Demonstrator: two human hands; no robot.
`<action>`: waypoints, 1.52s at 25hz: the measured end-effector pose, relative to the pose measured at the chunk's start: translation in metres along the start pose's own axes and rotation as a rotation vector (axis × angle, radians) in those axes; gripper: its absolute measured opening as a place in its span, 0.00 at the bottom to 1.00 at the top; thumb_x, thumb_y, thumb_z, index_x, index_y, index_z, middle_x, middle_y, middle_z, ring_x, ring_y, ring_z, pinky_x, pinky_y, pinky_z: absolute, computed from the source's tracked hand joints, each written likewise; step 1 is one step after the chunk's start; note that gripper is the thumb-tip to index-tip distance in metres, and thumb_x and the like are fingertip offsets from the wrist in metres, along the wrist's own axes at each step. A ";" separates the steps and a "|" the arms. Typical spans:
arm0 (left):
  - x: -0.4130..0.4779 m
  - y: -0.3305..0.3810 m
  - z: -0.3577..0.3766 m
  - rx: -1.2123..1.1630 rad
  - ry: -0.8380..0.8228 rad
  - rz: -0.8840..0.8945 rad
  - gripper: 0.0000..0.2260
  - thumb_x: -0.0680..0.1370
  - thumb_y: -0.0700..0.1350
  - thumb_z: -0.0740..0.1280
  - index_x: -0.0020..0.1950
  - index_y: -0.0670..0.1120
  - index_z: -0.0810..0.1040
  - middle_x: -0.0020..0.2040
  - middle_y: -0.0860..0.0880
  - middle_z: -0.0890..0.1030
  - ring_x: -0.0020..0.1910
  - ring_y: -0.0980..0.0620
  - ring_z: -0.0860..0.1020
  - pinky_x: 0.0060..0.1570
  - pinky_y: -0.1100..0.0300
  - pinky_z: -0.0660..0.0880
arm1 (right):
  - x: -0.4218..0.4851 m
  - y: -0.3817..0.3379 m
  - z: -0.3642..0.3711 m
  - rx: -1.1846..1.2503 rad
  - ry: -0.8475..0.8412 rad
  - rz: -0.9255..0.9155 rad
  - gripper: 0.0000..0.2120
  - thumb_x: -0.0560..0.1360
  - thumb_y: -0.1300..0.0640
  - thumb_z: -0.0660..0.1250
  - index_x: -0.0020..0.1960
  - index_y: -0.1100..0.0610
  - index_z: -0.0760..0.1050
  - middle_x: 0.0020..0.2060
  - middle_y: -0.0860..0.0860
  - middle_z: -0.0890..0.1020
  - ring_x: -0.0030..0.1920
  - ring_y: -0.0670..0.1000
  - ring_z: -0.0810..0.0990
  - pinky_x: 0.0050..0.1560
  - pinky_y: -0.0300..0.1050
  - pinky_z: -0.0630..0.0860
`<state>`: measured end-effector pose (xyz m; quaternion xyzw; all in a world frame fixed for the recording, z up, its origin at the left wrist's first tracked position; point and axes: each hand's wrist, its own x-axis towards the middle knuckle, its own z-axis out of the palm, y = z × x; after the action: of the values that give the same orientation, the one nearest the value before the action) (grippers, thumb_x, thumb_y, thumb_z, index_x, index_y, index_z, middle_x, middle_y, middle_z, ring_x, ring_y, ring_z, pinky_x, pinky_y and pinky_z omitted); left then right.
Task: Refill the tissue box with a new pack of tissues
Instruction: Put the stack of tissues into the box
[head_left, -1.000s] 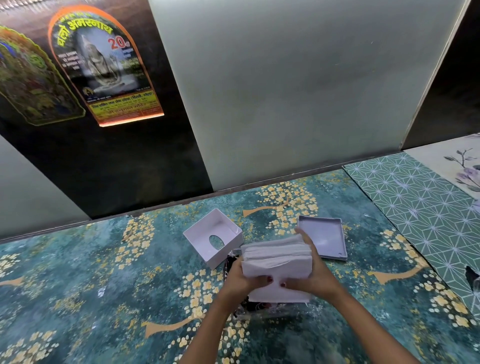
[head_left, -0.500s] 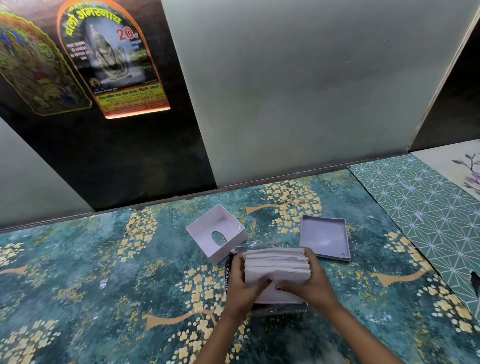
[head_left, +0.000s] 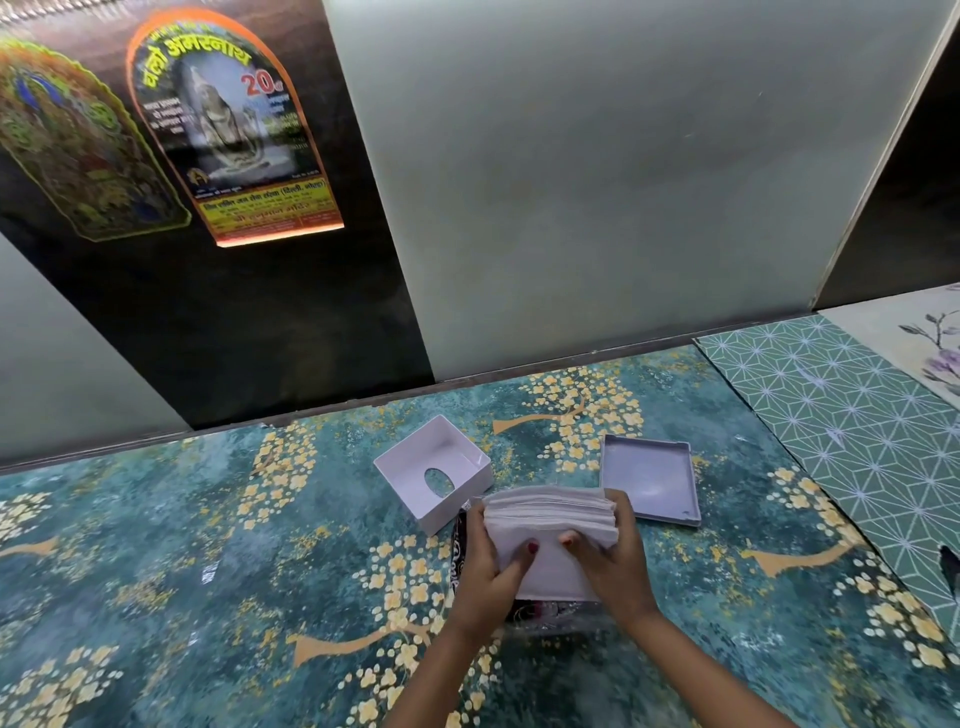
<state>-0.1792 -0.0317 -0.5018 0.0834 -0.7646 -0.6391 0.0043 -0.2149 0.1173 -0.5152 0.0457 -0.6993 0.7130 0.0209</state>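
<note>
Two hands grip one white stack (head_left: 550, 519) of tissues: the left hand (head_left: 485, 569) clamps its left side with the thumb on the near face, the right hand (head_left: 615, 558) clamps the right side. It is held just above the torn wrapper (head_left: 462, 551) on the table (head_left: 208, 545). The open box (head_left: 434, 473), hole-side down, lies just beyond to the left; its lid (head_left: 649, 480) lies to the right. To do this well, I would square the edges, keep even pressure so no sheets fan out, then lower the stack level into the box, aligned with its walls
</note>
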 end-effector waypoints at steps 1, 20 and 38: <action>0.000 -0.001 -0.003 -0.006 0.002 -0.016 0.38 0.66 0.61 0.71 0.69 0.49 0.58 0.67 0.41 0.69 0.66 0.44 0.71 0.65 0.43 0.70 | 0.001 0.000 -0.001 -0.011 -0.024 0.001 0.33 0.54 0.30 0.71 0.49 0.50 0.68 0.42 0.51 0.80 0.41 0.42 0.80 0.39 0.40 0.75; 0.006 -0.001 -0.006 0.043 0.195 0.014 0.13 0.75 0.53 0.63 0.57 0.54 0.66 0.53 0.52 0.77 0.48 0.65 0.77 0.45 0.71 0.75 | 0.014 -0.013 0.025 -0.135 0.000 0.115 0.15 0.66 0.39 0.68 0.45 0.46 0.70 0.40 0.46 0.79 0.41 0.47 0.80 0.38 0.45 0.75; 0.090 0.015 -0.119 0.301 0.426 -0.491 0.18 0.79 0.43 0.57 0.67 0.40 0.68 0.66 0.38 0.73 0.61 0.38 0.74 0.61 0.46 0.72 | 0.132 -0.035 0.119 -0.322 -0.382 0.440 0.22 0.71 0.61 0.69 0.62 0.67 0.70 0.60 0.63 0.77 0.57 0.61 0.77 0.56 0.53 0.74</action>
<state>-0.2567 -0.1574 -0.4741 0.3958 -0.7891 -0.4697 -0.0025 -0.3390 -0.0049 -0.4656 0.0226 -0.7874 0.5593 -0.2583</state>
